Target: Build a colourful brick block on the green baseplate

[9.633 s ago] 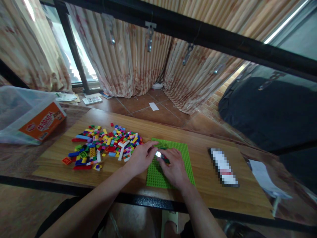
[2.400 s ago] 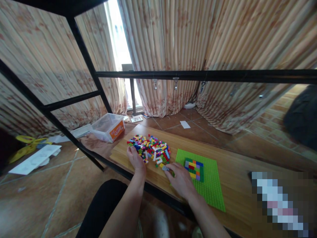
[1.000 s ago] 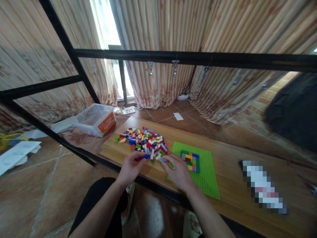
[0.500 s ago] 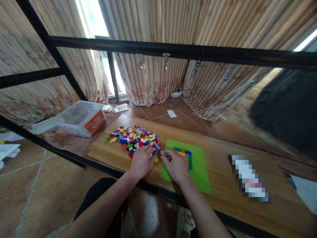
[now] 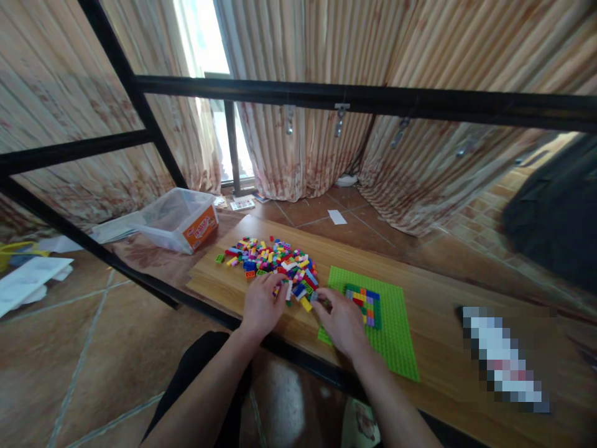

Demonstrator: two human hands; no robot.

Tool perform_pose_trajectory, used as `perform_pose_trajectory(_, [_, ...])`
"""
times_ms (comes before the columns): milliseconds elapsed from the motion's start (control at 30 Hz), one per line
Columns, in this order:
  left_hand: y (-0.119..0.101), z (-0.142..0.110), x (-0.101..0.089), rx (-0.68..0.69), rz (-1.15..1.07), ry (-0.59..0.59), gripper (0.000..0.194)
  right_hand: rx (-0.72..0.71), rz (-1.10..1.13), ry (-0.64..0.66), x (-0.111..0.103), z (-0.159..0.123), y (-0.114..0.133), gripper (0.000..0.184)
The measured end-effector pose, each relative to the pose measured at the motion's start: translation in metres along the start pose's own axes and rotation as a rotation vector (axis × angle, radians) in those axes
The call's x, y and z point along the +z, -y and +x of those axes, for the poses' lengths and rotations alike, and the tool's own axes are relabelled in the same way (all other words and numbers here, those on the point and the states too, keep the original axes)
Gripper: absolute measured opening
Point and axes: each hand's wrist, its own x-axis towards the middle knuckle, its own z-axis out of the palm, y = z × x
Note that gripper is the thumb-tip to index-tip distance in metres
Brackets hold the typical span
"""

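At the near edge of a loose pile of coloured toy bricks (image 5: 280, 254), my left hand (image 5: 262, 306) has its fingers curled down. A white brick (image 5: 288, 290) shows against its thumb; what the fingertips hold is partly hidden. My right hand (image 5: 344, 318) pinches a small grey brick (image 5: 314, 297) at the pile's right end. Its wrist passes over the near left part of a green baseplate (image 5: 396, 330). On that plate, a green and blue brick border (image 5: 377, 311) surrounds orange, purple, red and yellow bricks, partly covered by my right hand.
The wooden tabletop (image 5: 433, 311) carries a blurred-out flat object (image 5: 504, 361) on the right. A clear plastic bin (image 5: 163, 218) with an orange label stands beyond the left end. A black metal bar (image 5: 298, 93) crosses ahead, with curtains behind. A dark bag-like shape (image 5: 555, 211) is at far right.
The view has swung left, so things appear further right. My left hand has moved left over the pile, away from my right hand; the white brick now shows by its thumb. My right hand keeps the grey brick.
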Motion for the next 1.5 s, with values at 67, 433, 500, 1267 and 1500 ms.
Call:
perform_pose_trajectory(67, [0.020, 0.012, -0.013, -0.201, 0.069, -0.099, 0.023, 0.017, -0.003, -0.020, -0.002, 0.000, -0.001, 0.021])
perform_pose_trajectory(433, [0.073, 0.033, -0.040, -0.440, 0.218, -0.064, 0.030, -0.030, 0.018, -0.058, -0.003, 0.002, -0.003, 0.023])
perform_pose_trajectory(500, [0.070, 0.035, -0.035, -0.400, 0.222, -0.055, 0.033, -0.037, 0.020, -0.053, -0.002, 0.002, -0.003, 0.023])
perform_pose_trajectory(1267, [0.064, 0.036, -0.030, -0.397, 0.269, -0.080, 0.019, -0.063, 0.026, -0.007, 0.004, 0.004, -0.007, 0.022])
perform_pose_trajectory(1500, [0.063, 0.037, -0.024, -0.359, 0.293, -0.109, 0.019, -0.054, 0.017, 0.030, 0.001, 0.003, -0.005, 0.020])
